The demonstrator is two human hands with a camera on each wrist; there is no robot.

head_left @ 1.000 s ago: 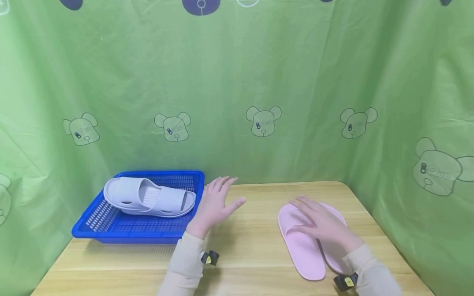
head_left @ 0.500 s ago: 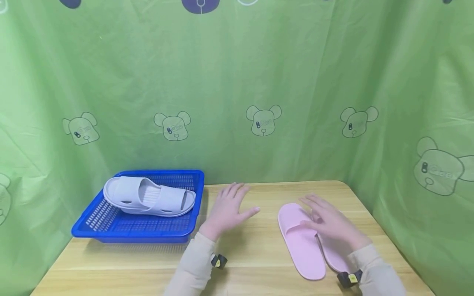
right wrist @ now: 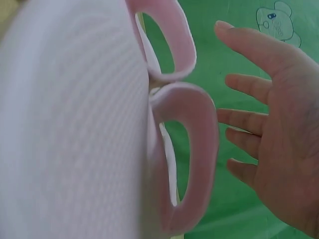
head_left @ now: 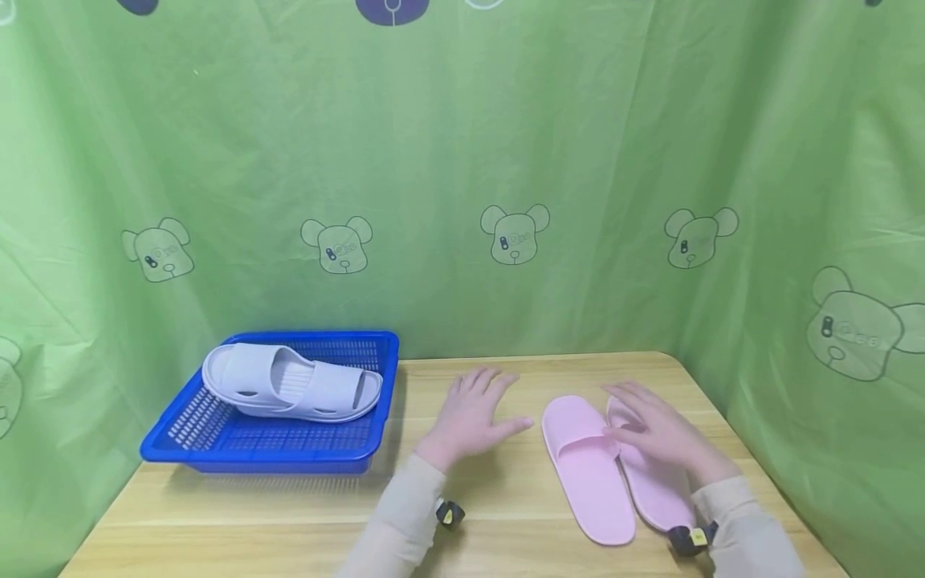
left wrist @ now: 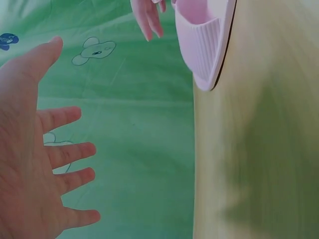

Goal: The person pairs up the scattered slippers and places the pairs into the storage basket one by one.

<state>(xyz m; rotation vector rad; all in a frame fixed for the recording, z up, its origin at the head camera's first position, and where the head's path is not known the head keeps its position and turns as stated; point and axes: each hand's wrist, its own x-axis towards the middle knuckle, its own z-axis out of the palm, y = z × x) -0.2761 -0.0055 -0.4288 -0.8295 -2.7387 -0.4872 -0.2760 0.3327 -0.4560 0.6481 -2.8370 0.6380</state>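
Note:
A pair of pink slippers lies side by side at the right of the table, the left slipper (head_left: 596, 490) in full sight and the right slipper (head_left: 661, 494) partly covered by my right hand (head_left: 661, 433). That hand hovers over its strap, fingers spread, holding nothing. In the right wrist view the palm faces the slipper strap (right wrist: 202, 144) with a gap between. My left hand (head_left: 470, 417) is over the middle of the table, left of the slippers. Its fingers (left wrist: 70, 154) are spread and touch nothing.
At the back left stands a blue plastic basket (head_left: 270, 457). Inside it rests a pair of pale grey slippers (head_left: 332, 393), one overlapping the other. A green curtain (head_left: 433, 305) hangs behind and around the wooden table (head_left: 289, 522).
My left hand has moved right, away from the basket towards the pink slippers. My right hand has shifted slightly right, from between the slippers to over the right one.

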